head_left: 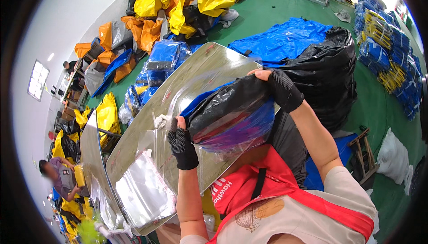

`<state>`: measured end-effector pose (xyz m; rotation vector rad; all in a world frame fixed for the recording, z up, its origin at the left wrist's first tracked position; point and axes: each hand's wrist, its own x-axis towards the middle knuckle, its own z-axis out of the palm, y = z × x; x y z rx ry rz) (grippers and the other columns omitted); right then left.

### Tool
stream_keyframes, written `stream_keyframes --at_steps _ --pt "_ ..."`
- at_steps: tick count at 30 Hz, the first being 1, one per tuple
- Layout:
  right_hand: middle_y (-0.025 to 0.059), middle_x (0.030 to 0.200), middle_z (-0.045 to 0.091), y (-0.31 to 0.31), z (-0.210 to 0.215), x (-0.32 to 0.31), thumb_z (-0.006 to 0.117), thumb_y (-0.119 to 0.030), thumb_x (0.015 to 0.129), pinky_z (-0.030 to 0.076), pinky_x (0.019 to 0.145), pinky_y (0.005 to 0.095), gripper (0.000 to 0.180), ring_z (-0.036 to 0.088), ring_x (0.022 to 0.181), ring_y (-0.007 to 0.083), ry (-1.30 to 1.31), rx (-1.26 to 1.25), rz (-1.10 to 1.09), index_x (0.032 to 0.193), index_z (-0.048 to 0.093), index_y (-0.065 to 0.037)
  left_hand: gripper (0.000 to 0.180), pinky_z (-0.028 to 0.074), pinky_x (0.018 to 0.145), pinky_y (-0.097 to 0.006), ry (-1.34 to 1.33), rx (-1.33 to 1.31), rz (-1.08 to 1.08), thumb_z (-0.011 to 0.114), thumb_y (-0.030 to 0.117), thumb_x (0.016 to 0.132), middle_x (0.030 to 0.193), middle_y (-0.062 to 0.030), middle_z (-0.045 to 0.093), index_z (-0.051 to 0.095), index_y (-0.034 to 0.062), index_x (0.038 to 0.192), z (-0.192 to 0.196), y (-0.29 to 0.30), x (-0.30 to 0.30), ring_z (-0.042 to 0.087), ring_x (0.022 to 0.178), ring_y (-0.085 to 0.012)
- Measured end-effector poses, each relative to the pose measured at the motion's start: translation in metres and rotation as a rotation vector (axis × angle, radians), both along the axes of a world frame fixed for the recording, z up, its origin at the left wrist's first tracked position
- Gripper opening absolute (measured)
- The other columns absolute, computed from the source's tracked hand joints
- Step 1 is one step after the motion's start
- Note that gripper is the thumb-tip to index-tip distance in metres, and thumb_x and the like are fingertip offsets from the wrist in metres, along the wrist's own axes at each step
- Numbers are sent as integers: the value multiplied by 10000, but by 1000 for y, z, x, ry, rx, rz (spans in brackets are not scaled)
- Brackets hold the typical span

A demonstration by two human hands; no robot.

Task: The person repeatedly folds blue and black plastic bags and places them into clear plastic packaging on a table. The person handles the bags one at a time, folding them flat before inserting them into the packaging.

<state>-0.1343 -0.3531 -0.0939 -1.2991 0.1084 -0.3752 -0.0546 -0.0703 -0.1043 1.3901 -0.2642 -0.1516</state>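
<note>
Between my hands is a folded black and blue tarpaulin-like bundle (232,110) inside a transparent plastic bag (252,134). It is tilted above the long table (218,56). My left hand (181,145), in a black fingerless glove, grips the bundle's left end with the thumb up. At the far right corner my right hand (281,88), gloved the same way, is closed on the other end. The fingers under the bundle are hidden. A crumpled white cloth (162,121) lies just beyond my left hand. Nearer, a stack of transparent plastic bags (146,189) rests on the table.
A large black bag with a blue sheet (316,74) stands right of the table. Wrapped blue bundles (165,63) and yellow and orange heaps (178,10) lie beyond. Blue and yellow stacks (388,52), a wooden stool (363,155) and a white sack (394,155) stand right. Another person (64,175) works left.
</note>
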Motion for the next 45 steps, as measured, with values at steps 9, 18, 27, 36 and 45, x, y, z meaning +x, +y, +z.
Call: stream_keyframes --at_steps 9,18,27,36,45 --pt "110 911 685 -4 76 7 636 -109 836 484 833 262 182 633 843 159 -333 -224 -326 912 681 50 417 402 966 -316 -530 184 238 419 306 1005 1166 -118 621 605 -23 1180 72 -4 0 565 1074 -182" --pt "80 869 707 -5 124 26 615 -180 904 498 770 255 205 646 812 123 -657 -582 -560 959 692 1 448 436 918 -316 -769 206 399 405 344 1004 1088 -116 633 613 -42 1095 125 -5 49 588 1016 -188" --pt "72 814 654 27 168 -6 560 -128 932 523 627 258 154 635 708 128 -641 -339 -523 950 623 11 426 459 732 -270 -498 -116 244 396 407 995 812 -40 606 593 42 897 165 11 21 554 746 -119" --pt "198 893 650 90 40 30 680 -633 671 507 757 439 649 633 840 386 65 -1379 230 939 636 -44 308 465 613 -322 -163 239 83 479 246 933 710 -96 646 635 19 797 -50 -13 101 604 642 -186" --pt "174 962 642 105 -76 70 780 -486 657 467 853 403 681 608 954 338 -62 -1124 93 1120 572 -31 419 473 654 -334 126 204 -116 580 408 900 935 -86 645 560 45 1110 -92 7 87 602 757 -206"
